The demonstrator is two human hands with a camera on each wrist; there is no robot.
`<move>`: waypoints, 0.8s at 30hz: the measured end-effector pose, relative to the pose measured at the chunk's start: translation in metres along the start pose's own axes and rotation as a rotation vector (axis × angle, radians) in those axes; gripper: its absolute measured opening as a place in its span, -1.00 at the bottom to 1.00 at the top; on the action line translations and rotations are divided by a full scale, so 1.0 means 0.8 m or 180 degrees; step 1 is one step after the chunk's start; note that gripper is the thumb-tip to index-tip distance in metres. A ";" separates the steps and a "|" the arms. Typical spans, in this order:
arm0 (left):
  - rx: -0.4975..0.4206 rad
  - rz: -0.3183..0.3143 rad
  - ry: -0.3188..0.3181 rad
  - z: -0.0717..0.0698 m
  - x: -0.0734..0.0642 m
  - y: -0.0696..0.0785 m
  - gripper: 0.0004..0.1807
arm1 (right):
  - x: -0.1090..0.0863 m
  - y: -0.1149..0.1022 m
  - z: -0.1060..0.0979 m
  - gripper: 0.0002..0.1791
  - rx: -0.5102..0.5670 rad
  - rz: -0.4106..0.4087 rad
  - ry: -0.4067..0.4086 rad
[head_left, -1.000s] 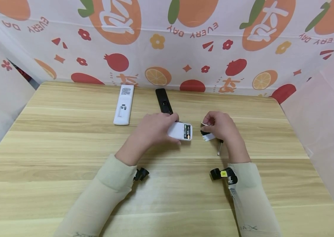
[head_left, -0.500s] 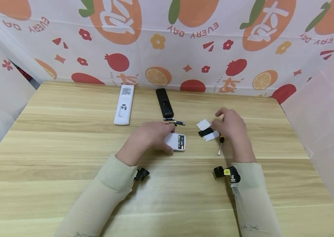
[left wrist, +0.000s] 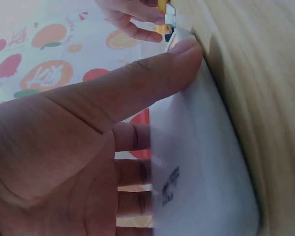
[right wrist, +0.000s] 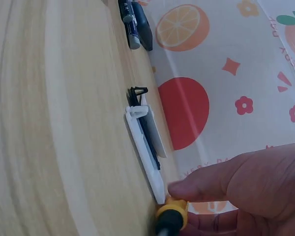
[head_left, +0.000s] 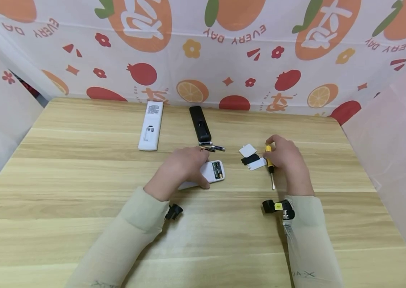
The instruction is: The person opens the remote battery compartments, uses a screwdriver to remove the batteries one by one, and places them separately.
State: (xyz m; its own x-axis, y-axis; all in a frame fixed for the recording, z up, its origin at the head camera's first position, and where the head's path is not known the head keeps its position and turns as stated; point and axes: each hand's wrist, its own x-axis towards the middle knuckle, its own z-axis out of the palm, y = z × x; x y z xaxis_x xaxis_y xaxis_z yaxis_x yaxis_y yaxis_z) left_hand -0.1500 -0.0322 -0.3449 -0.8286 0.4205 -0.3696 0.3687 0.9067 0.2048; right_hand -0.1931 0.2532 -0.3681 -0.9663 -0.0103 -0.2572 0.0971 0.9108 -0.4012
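My left hand [head_left: 179, 170] grips a white remote control [head_left: 208, 172] by its sides, battery side up. Two batteries [head_left: 217, 170] show in its uncovered compartment. In the left wrist view the thumb lies along the edge of the remote [left wrist: 201, 162], which is down near the table. My right hand [head_left: 289, 160] pinches the yellow handle of a screwdriver [head_left: 269, 160], whose metal tip points toward me. Beside the handle lie a white square battery cover [head_left: 247, 150], a black cover [head_left: 250, 159] and a white longer cover [head_left: 257, 164].
Toward the back lie a long white remote [head_left: 150, 126] with an uncovered battery slot and a black remote [head_left: 200, 124]. Several loose batteries [head_left: 218, 148] lie between the black remote and my left hand. A fruit-printed cloth [head_left: 224, 48] hangs behind the wooden table [head_left: 217, 240].
My left hand has lowered the white remote toward me and to the left. My right hand has let go of the white square cover, moved right and taken hold of the screwdriver.
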 end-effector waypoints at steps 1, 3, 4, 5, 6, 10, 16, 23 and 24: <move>0.0002 -0.0011 -0.0010 0.000 0.001 0.000 -0.18 | 0.000 -0.001 -0.001 -0.51 0.0022 -0.0014 0.0024; -0.0011 -0.0043 -0.0036 -0.001 0.001 -0.001 -0.20 | -0.002 -0.004 -0.003 -0.55 0.0084 -0.0049 0.0108; -0.0006 -0.0055 -0.0043 -0.002 0.002 -0.001 -0.21 | -0.003 -0.006 -0.005 -0.56 0.0136 -0.0082 0.0153; -0.0011 -0.0069 -0.0045 -0.002 0.002 -0.002 -0.21 | -0.005 -0.009 -0.007 -0.58 0.0204 -0.0128 0.0198; -0.0014 -0.0081 -0.0048 -0.002 0.002 -0.002 -0.22 | -0.007 -0.013 -0.009 -0.59 0.0312 -0.0187 0.0238; 0.0014 -0.0101 -0.0012 -0.002 0.001 -0.002 -0.16 | -0.017 -0.033 -0.014 -0.61 0.0831 -0.0582 0.0350; 0.0009 -0.0096 0.0082 -0.001 0.002 -0.005 0.04 | -0.030 -0.060 -0.013 -0.69 0.1631 -0.1121 0.0520; -0.0011 -0.0200 0.0054 -0.003 0.002 -0.003 0.05 | -0.040 -0.083 -0.004 -0.66 0.2020 -0.1600 0.0572; -0.0019 -0.0216 0.0057 -0.003 0.001 -0.003 0.05 | -0.041 -0.086 -0.002 -0.66 0.1959 -0.1660 0.0582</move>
State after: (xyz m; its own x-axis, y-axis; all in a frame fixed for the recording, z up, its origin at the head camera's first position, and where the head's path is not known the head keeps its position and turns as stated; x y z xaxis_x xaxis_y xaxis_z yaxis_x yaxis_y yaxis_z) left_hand -0.1526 -0.0338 -0.3432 -0.8590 0.3572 -0.3666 0.3089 0.9329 0.1851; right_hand -0.1683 0.1914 -0.3304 -0.9418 -0.2533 0.2210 -0.3126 0.4182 -0.8529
